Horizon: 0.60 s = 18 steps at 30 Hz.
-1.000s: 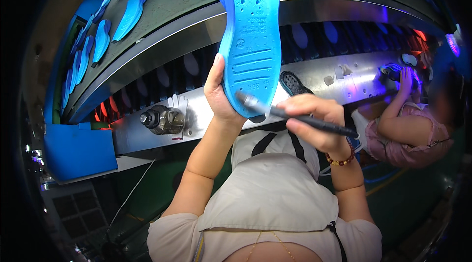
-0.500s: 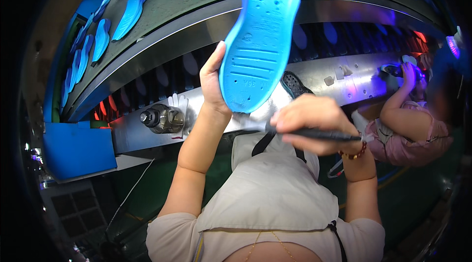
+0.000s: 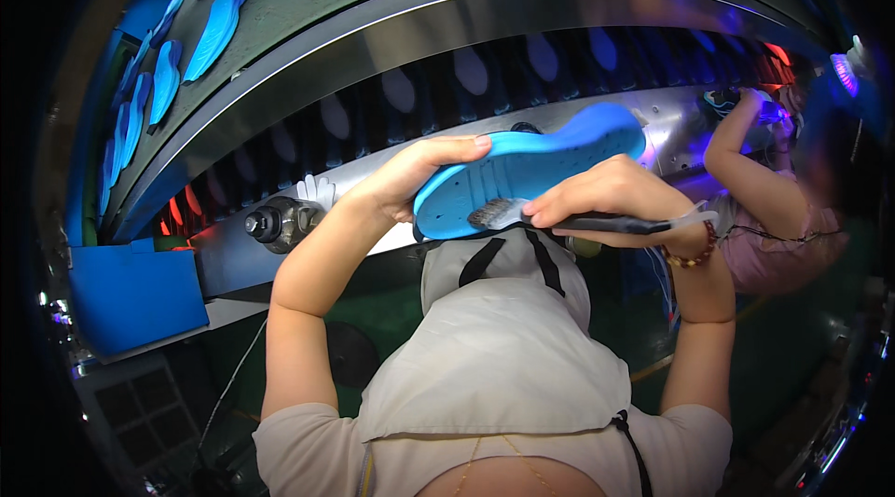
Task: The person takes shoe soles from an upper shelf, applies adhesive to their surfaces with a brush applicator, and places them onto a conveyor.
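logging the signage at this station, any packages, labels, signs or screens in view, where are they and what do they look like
None can be made out: no package, label, sign or screen shows.
Nearest thing to one: blue box, at the left below the conveyor, plain blue rectangular faces with no visible marking.

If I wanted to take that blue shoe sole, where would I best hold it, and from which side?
Probably by its narrower end, coming from the left, as the left hand does now on the blue shoe sole. The sole is thin and flat and lies roughly level, so fingers can pinch across its thickness there. That leaves the underside free where the right hand holds the brush against it.
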Motion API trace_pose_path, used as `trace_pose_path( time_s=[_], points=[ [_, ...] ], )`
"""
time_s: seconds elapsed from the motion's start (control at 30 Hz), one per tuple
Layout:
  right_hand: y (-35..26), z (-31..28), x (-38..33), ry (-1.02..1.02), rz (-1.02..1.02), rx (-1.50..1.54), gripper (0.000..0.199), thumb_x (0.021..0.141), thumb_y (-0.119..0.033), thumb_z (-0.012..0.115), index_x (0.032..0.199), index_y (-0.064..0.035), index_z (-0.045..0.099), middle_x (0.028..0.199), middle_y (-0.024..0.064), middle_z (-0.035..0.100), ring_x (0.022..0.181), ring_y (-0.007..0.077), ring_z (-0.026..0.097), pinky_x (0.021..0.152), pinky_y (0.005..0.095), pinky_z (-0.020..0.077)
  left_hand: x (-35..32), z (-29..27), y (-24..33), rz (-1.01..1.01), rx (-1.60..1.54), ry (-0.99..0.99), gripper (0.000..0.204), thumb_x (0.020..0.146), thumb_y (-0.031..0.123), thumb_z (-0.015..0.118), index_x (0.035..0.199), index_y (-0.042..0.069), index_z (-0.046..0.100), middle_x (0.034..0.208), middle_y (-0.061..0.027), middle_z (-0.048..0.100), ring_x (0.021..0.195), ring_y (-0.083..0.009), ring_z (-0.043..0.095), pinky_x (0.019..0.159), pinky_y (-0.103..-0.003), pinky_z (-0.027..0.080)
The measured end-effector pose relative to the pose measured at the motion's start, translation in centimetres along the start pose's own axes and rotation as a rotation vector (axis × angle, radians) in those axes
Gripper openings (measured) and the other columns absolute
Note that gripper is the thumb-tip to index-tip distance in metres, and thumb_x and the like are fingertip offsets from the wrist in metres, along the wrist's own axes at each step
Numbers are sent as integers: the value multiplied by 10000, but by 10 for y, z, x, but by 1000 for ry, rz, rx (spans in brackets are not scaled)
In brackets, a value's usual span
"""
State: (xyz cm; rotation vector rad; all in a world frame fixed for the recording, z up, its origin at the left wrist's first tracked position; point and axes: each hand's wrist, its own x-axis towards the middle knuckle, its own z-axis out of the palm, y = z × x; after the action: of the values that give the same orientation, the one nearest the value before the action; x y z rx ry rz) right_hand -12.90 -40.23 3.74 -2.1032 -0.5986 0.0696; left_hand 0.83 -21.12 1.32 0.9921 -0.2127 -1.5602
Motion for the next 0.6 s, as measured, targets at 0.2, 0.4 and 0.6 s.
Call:
trace_pose_path(
  time_s=[0.2, 0.4, 0.6],
  points=[
    [1, -13, -3, -236, 69, -137, 185, 705, -53, 607, 889, -62, 617, 870, 98, 635, 793, 250, 607, 664, 287, 479, -5, -7, -4, -48, 137, 121, 531, 807, 340, 557, 1181, -23, 451, 1045, -182, 541, 890, -215, 570, 724, -312, 496],
    [24, -20, -20, -198, 220, -65, 196, 711, -54, 639, 897, 0, 605, 912, 128, 632, 835, 252, 616, 740, 298, 485, 1, -20, -11, 25, 309, 229, 518, 819, 343, 529, 1188, -11, 444, 1050, -178, 549, 882, -219, 585, 739, -320, 497],
    [16, 17, -9, 176, 365, 627, 238, 767, -11, 576, 1002, 16, 598, 922, 137, 627, 709, 140, 613, 636, 222, 486, 18, -28, -42, 140, -337, 115, 532, 813, 342, 493, 1231, 31, 385, 1107, -204, 507, 943, -311, 554, 786, -474, 469]
  ],
)
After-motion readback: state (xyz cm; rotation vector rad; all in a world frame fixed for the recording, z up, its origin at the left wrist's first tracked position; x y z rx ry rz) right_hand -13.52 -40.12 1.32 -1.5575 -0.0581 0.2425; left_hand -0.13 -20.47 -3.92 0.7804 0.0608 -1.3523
